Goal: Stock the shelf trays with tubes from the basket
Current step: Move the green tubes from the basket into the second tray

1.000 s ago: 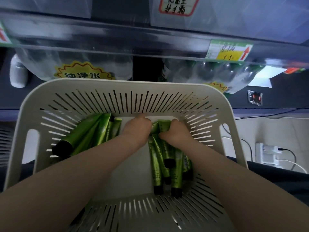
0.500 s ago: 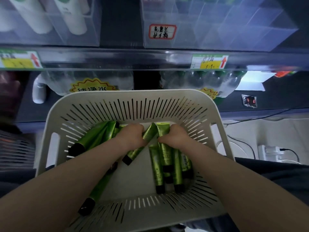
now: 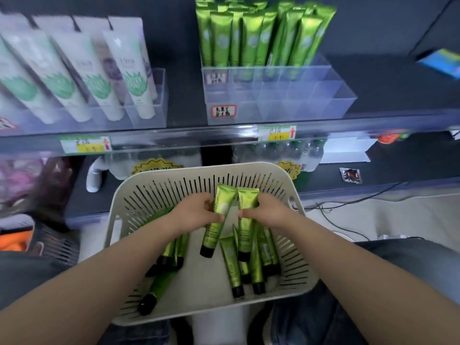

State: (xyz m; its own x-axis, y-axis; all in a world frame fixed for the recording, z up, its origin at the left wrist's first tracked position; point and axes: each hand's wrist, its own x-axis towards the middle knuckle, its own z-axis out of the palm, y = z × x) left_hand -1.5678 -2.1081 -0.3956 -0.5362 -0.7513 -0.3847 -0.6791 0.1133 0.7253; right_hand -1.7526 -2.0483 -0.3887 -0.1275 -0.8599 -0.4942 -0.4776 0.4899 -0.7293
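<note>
A cream slotted basket [image 3: 174, 178] sits on my lap and holds several green tubes with black caps [image 3: 256, 267]. My left hand [image 3: 196, 212] grips one green tube [image 3: 215, 230], lifted and tilted, cap down. My right hand [image 3: 268, 211] grips a second green tube [image 3: 246, 227] beside it, cap down. On the shelf above stands a clear divided tray [image 3: 281, 95]. Several green tubes [image 3: 258, 36] stand upright in its back rows, and its front compartments hold nothing.
A clear tray of white and green tubes [image 3: 82, 70] stands at the shelf's left. Price tags [image 3: 277, 133] line the shelf edge. Water bottle packs [image 3: 278, 151] lie on the lower shelf behind the basket. Cables and a power strip [image 3: 348, 220] lie at the right.
Both hands have lifted a green tube each out of the pile, up toward the basket's far rim. The view has tilted upward, bringing the shelf trays into sight.
</note>
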